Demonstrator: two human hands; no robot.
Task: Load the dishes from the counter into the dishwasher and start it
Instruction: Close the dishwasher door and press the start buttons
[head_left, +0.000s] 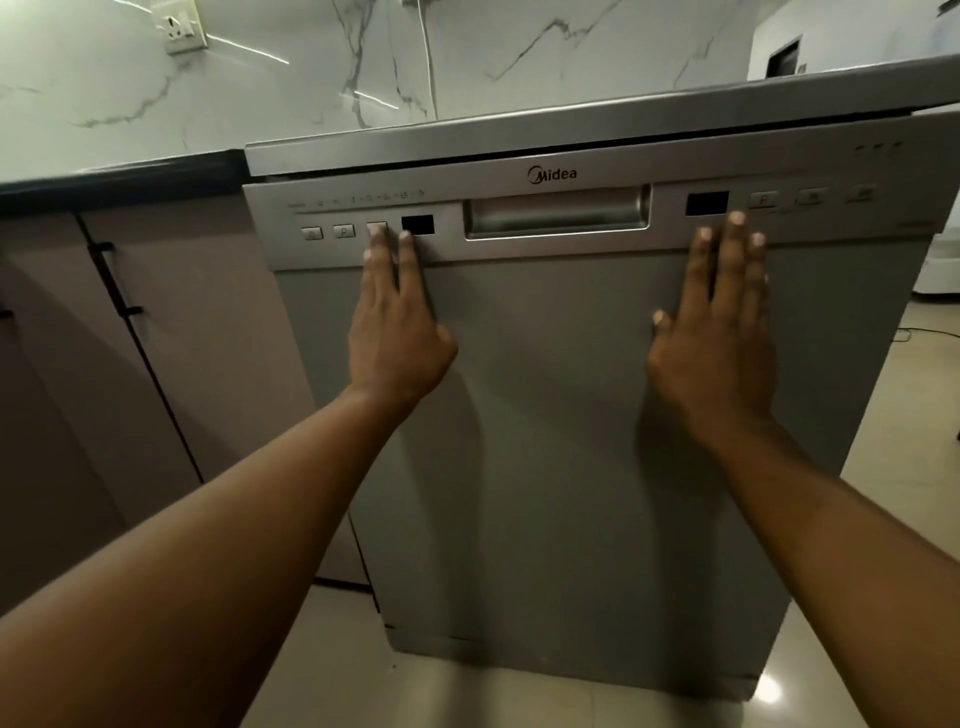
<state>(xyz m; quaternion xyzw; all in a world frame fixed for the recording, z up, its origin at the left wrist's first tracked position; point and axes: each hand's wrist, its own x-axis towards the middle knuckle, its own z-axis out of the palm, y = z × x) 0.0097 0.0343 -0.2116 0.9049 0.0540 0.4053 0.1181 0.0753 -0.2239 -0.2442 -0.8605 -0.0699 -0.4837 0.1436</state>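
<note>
Marble kitchen | dishwasher (571, 441) interior hidden | left hand (397, 343), right hand (717, 358): fingers (735, 249) straight, flat on its front | panel (670, 236) labels blurred

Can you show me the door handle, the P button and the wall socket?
door handle (557, 214): head view, middle of the recess.
P button (344, 231): head view, its face.
wall socket (182, 26): head view, its front plate.
</note>
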